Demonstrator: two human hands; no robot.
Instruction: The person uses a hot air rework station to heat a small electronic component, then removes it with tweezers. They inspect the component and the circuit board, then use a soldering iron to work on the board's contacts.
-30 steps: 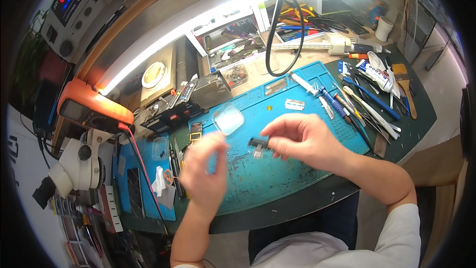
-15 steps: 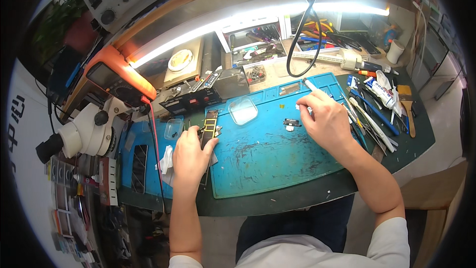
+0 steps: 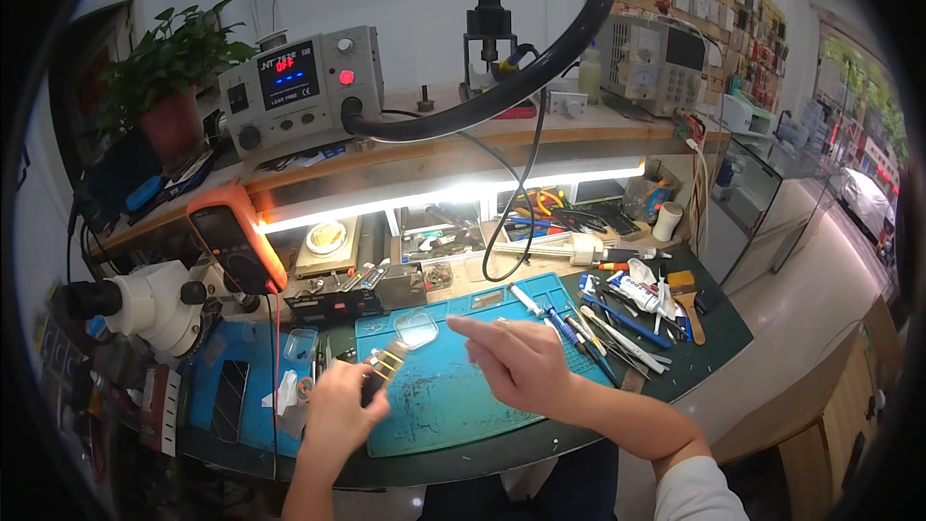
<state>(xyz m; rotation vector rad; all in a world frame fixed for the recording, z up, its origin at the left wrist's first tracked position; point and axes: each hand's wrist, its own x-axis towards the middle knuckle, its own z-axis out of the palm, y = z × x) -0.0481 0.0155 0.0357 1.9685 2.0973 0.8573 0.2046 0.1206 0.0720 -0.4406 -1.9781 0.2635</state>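
My left hand (image 3: pixel 338 410) is closed around a narrow dark phone part with yellow bars (image 3: pixel 388 364), over the left edge of the blue work mat (image 3: pixel 434 425). The part is tilted, and its far end is blurred. To the right, above the mat, my right hand (image 3: pixel 526 362) has its index finger stretched out to the left and its other fingers partly bent. Nothing plainly shows in it. A clear plastic dish (image 3: pixel 416 329) lies on the mat between the two hands. My right hand covers the middle of the mat.
Tweezers and pens (image 3: pixel 593 338), a tube (image 3: pixel 637 291) and a brush (image 3: pixel 687 304) lie at the right. A dark phone panel (image 3: pixel 231 400) lies at the left near a microscope (image 3: pixel 154 304). An orange multimeter (image 3: pixel 234 239) and a soldering station (image 3: pixel 304 82) stand behind.
The view has tilted up, showing more of the shelf and room. My left hand has raised and tilted the phone part. My right hand has moved left, its index finger stretching out.
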